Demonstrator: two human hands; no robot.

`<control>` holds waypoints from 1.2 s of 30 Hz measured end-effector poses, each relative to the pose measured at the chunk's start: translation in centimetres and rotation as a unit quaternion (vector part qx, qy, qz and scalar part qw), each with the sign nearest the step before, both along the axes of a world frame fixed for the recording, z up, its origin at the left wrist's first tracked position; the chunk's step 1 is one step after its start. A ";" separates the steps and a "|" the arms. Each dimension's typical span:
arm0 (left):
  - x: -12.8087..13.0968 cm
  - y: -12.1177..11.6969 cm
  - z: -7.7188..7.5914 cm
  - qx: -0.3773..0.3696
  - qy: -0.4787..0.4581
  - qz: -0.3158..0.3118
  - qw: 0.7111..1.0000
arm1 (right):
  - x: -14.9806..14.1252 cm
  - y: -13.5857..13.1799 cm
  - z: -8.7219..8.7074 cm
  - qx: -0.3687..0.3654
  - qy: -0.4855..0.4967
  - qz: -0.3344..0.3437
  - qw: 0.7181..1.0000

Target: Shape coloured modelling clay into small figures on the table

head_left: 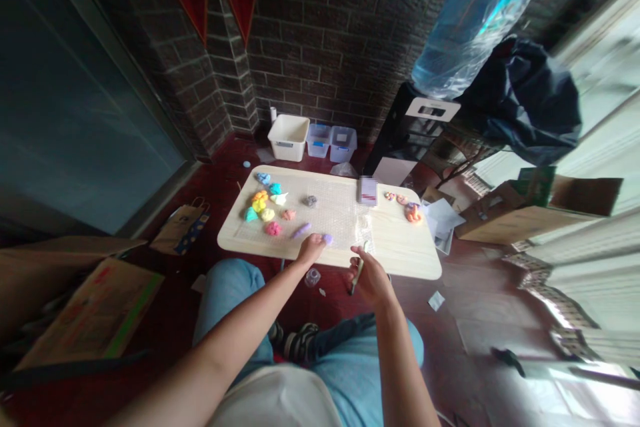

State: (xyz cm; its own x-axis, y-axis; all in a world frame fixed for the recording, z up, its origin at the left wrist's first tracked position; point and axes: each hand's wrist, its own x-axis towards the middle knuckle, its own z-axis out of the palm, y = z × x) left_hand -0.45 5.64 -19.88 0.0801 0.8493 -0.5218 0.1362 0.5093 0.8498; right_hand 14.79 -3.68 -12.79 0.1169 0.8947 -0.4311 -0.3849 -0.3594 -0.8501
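My left hand (312,249) is at the table's near edge, its fingers closed on a small lump of purple clay (327,239). Just beyond it lies a purple clay roll (302,230). In my right hand (371,273) is a slim modelling tool (359,268), pale at the top and dark at its lower end. The tool is held apart from the purple lump. To the left of my hands sit soft clay lumps, among them pink (273,229), peach (289,214), yellow (268,215), orange (259,199) and teal (251,214). A grey lump (311,201) rests farther back.
Bubble wrap (335,203) covers much of the pale table (405,250). A pack-like item (369,191) and shaped clay pieces (413,213) are on its right. Beyond stand a white bin (289,137), clear boxes (343,144) and a water dispenser (400,127). Cardboard (90,313) lies left.
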 end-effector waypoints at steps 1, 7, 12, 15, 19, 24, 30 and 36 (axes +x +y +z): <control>0.3 0.7 -0.4 0.018 0.030 -0.014 0.999 | 0.3 0.0 0.2 0.000 0.014 0.009 1.000; 1.4 2.1 -1.8 0.103 0.120 -0.073 0.985 | 1.1 0.2 2.0 0.008 0.039 0.029 0.999; 1.2 2.0 -1.5 0.130 0.083 -0.114 0.982 | 1.4 0.3 3.0 0.032 -0.007 0.005 0.999; 0.9 1.4 0.3 0.138 0.013 -0.139 0.981 | 1.6 0.5 3.6 0.046 -0.051 -0.012 0.998; -0.1 -0.6 4.8 0.158 -0.116 -0.148 0.969 | 1.3 0.8 4.8 0.082 -0.112 -0.016 0.990; -1.6 -2.9 10.2 0.154 -0.239 -0.150 0.947 | 0.1 0.6 7.1 0.150 -0.166 -0.003 0.975; -2.6 -3.5 13.1 0.155 -0.285 -0.130 0.937 | -1.1 -0.4 9.3 0.184 -0.203 0.014 0.962; -3.3 -4.0 14.7 0.154 -0.284 -0.137 0.936 | -1.5 -1.1 10.1 0.193 -0.245 0.032 0.950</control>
